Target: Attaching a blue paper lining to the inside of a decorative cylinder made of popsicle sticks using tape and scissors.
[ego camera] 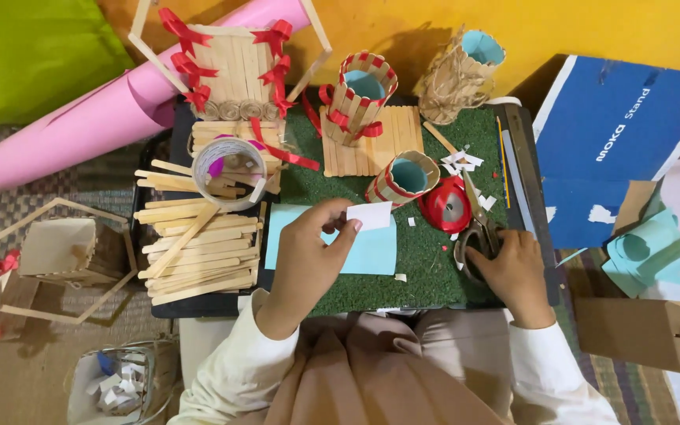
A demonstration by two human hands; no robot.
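I find my left hand pinching a small white paper piece between thumb and fingertips, just above the light blue paper sheet lying on the green turf mat. My right hand rests curled on the scissors; I cannot tell whether the fingers are through the handles. Several stick-and-ribbon holders stand finished at the mat's far edge. Loose craft sticks remain piled at left; white offcuts lie near the scissors, so I judge cutting partly done.
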